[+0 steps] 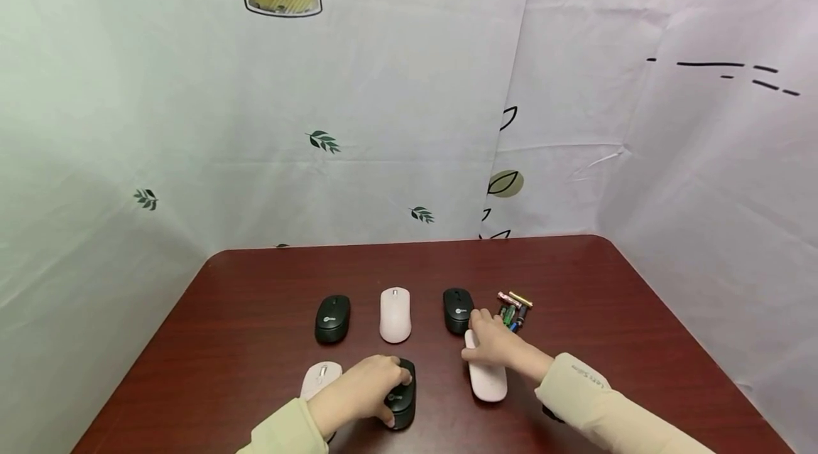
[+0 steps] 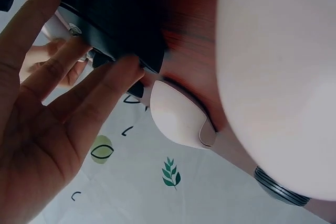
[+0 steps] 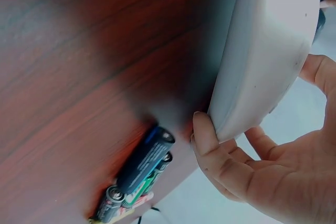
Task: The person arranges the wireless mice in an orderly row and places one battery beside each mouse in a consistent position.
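Note:
My left hand [image 1: 361,393] grips a black computer mouse [image 1: 404,404] near the table's front, thumb on one side and fingers at its far end. In the left wrist view, the black mouse [image 2: 113,14] sits at those fingertips. To the right, my right hand [image 1: 497,346] holds a white mouse [image 1: 488,383] between thumb and fingers. The right wrist view shows the thumb and fingers on opposite edges of this white mouse [image 3: 262,51]. Another white mouse [image 1: 319,374] lies beside my left hand, partly hidden by it.
A back row on the dark red table [image 1: 255,354] has a black mouse [image 1: 332,319], a white mouse [image 1: 395,315] and a black mouse [image 1: 457,308]. Several batteries [image 3: 144,161] lie in a small cluster beyond my right hand. A patterned white cloth [image 1: 409,84] hangs behind.

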A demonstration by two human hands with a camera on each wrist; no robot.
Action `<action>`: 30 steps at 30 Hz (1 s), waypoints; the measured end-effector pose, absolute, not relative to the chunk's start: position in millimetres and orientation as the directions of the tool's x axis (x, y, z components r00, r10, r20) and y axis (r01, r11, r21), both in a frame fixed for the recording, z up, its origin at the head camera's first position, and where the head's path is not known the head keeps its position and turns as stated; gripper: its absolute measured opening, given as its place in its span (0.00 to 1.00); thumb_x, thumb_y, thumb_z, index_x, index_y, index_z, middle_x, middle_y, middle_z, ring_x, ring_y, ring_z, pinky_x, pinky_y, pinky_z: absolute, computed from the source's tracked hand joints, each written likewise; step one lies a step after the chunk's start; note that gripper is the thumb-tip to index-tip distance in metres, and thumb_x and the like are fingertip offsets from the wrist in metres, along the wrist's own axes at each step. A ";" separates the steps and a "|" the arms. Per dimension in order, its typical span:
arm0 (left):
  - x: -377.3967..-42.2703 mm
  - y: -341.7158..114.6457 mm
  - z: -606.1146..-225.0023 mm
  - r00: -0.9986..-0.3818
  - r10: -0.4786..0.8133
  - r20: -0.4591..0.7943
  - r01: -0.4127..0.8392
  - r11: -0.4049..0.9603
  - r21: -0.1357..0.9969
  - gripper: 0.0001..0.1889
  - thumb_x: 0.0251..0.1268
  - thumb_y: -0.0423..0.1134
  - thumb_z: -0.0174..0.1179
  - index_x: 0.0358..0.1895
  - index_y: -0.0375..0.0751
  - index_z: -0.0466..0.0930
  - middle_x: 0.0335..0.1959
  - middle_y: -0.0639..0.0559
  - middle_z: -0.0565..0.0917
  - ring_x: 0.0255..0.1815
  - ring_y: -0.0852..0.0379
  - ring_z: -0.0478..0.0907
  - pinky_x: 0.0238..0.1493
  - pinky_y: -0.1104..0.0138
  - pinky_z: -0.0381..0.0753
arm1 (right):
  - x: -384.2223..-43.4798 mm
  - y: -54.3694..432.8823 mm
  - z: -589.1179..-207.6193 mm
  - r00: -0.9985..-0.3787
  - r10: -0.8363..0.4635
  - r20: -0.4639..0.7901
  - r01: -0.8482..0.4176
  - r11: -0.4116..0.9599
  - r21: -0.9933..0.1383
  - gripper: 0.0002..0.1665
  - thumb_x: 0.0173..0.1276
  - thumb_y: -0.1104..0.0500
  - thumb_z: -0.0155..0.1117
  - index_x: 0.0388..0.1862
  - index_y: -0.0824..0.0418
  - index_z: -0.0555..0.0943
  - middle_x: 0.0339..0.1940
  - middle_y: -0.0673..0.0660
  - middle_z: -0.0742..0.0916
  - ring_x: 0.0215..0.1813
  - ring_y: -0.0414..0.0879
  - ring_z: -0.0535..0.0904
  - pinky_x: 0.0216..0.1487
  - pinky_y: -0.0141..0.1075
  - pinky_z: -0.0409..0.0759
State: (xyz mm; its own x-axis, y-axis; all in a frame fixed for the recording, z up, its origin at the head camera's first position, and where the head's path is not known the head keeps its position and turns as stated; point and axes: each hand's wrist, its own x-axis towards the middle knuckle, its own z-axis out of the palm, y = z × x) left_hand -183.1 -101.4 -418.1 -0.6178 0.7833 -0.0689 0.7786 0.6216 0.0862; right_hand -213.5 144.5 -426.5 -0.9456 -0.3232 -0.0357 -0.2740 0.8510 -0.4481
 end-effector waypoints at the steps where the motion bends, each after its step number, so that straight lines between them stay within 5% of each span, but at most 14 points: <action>1: -183.6 -102.1 -417.4 -0.617 0.784 -0.068 0.779 0.621 0.088 0.23 0.30 0.47 0.78 0.37 0.47 0.84 0.31 0.59 0.81 0.30 0.68 0.73 0.37 0.73 0.74 | -212.8 142.8 -426.0 -0.945 -0.324 -0.038 -0.274 0.850 -0.449 0.21 0.48 0.59 0.69 0.34 0.66 0.69 0.32 0.59 0.72 0.34 0.51 0.64 0.38 0.45 0.66; 30: -179.4 -100.7 -416.4 -0.644 0.764 -0.044 0.758 0.644 0.104 0.23 0.28 0.47 0.78 0.36 0.48 0.85 0.30 0.59 0.82 0.30 0.68 0.74 0.33 0.72 0.74 | -200.2 122.5 -436.0 -0.938 -0.336 -0.081 -0.274 0.868 -0.415 0.31 0.46 0.57 0.72 0.46 0.71 0.70 0.40 0.65 0.76 0.37 0.56 0.68 0.37 0.48 0.72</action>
State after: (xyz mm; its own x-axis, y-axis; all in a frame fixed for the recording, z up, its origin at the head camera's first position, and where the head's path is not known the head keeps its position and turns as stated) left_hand -179.4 -100.7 -416.4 -0.6438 0.7640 -0.0436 0.7577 0.6444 0.1036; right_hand -200.2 122.5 -436.0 -0.9385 -0.3357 -0.0814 -0.2743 0.8676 -0.4148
